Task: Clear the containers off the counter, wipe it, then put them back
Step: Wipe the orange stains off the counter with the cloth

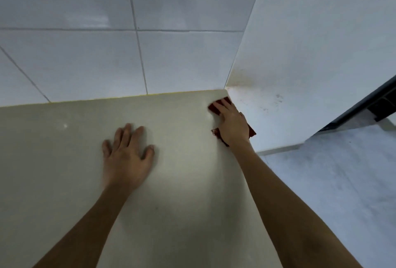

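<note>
- The right hand [232, 123] lay flat on a dark red cloth [215, 109], its fingers [222, 107] spread and pressing it down rather than gripping; this probably kept the cloth in full contact with the table [64, 160].
- The cloth sat under those fingers at the table's far right corner, against the tiled wall [85, 53].
- The left hand [126, 156] rested empty, with fingers [126, 132] released and splayed, probably as a brace.
- No containers showed near either hand, so clearing looked done.
- No writing or brand was visible.
</note>
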Available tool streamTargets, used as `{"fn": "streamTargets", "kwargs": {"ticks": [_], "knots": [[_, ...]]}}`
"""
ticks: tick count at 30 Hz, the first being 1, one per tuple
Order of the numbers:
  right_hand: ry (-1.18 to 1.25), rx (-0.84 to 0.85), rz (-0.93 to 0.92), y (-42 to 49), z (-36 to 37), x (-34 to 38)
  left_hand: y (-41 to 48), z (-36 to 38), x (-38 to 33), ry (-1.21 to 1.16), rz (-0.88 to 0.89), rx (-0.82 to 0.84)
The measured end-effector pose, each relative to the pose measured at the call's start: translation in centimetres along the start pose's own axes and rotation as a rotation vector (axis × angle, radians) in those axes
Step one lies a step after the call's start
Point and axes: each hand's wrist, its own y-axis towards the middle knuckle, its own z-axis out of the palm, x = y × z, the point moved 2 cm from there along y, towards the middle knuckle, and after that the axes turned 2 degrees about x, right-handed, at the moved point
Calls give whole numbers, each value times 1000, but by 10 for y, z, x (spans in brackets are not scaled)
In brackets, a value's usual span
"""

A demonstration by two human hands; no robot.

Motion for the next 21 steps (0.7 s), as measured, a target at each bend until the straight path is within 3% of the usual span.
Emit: {"fn": "streamTargets", "kwargs": {"ticks": [4, 7, 13, 18, 21], "knots": [[-9, -42, -5, -63, -7, -14, -1, -4, 0, -33, 23, 33], [4, -60, 35, -128, -14, -25, -17, -12, -7, -49, 135, 20], [-14, -87, 186, -283, -35, -38, -132, -15, -44, -227, 389, 68], [-81, -230, 384, -354, -30, -19, -212, -18, -37, -124, 484, 111], [-90, -174, 390, -372, -15, 23, -222, -13, -25, -43, 521, 127]]}}
